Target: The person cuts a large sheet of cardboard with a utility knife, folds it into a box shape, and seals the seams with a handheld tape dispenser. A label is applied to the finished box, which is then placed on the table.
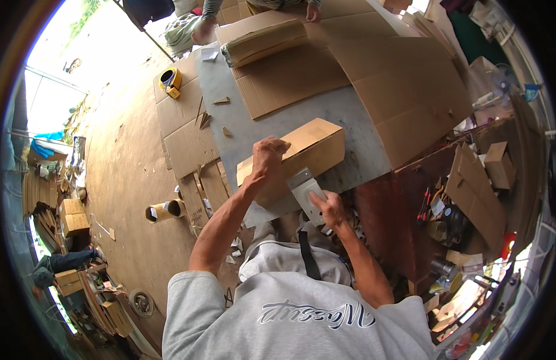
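A long closed cardboard box (pixel 317 150) lies slantwise near the front edge of the grey tabletop (pixel 290 129). My left hand (pixel 269 155) is closed in a fist against the box's upper face; whatever its fingers may hold is hidden. Just to the right, my right hand (pixel 330 210) grips a flat, pale grey plate-like tool (pixel 306 193) with a darker end. That end is close to the box's near side; whether they touch I cannot tell.
Across the table, a co-worker's hands (pixel 204 30) are near another long box (pixel 266 43). Large cardboard sheets (pixel 404 90) cover the right side. A yellow tape dispenser (pixel 170 83) sits on cardboard at left. Cardboard tubes (pixel 164 211) lie on the floor. Clutter with red-handled pliers (pixel 424 204) stands right.
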Demonstrator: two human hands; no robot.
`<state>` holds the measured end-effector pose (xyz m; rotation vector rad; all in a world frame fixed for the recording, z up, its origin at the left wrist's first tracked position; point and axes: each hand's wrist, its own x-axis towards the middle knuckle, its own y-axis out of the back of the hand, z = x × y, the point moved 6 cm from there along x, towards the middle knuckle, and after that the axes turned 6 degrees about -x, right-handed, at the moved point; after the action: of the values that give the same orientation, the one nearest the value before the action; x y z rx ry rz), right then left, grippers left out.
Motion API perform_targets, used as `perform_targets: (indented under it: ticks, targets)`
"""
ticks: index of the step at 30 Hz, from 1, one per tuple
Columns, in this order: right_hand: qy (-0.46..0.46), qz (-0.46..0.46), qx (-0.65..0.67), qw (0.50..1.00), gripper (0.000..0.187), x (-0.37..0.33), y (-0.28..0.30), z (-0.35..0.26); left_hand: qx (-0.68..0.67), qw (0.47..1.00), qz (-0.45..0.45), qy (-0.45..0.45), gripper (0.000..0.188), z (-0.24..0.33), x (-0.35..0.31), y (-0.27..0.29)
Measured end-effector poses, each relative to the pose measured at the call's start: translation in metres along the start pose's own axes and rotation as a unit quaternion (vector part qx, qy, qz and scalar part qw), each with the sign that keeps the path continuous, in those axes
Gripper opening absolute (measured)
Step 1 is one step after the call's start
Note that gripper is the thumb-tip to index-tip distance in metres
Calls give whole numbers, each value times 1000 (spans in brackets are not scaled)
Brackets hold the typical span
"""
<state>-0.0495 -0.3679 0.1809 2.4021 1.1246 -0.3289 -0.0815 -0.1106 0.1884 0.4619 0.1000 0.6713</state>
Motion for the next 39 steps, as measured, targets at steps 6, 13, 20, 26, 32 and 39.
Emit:
perform_targets:
  ticks: [6, 13, 20, 26, 32, 39]
  targets:
    - [3, -16, 15, 1000, 58, 38, -3, -1, 57, 998, 24, -32, 14, -25, 23, 3]
    - [-20, -18, 3, 1000, 55, 55, -8, 8, 93, 995, -20, -1, 18, -51, 29, -15]
    - [-24, -19, 4, 1000, 55, 59, -14, 16, 158, 983, -26, 89, 33, -70, 30, -20]
    - [-35, -23, -2, 999, 58, 65, -15, 27, 81, 986, -145, 18, 40, -43, 19, -13]
    - [3, -29, 25, 999, 58, 60, -18, 38, 257, 950, -53, -166, 40, -8, -71, 7]
    - [23, -21, 7, 999, 59, 70, -19, 25, 297, 943, -55, -142, 36, -19, -57, 8]
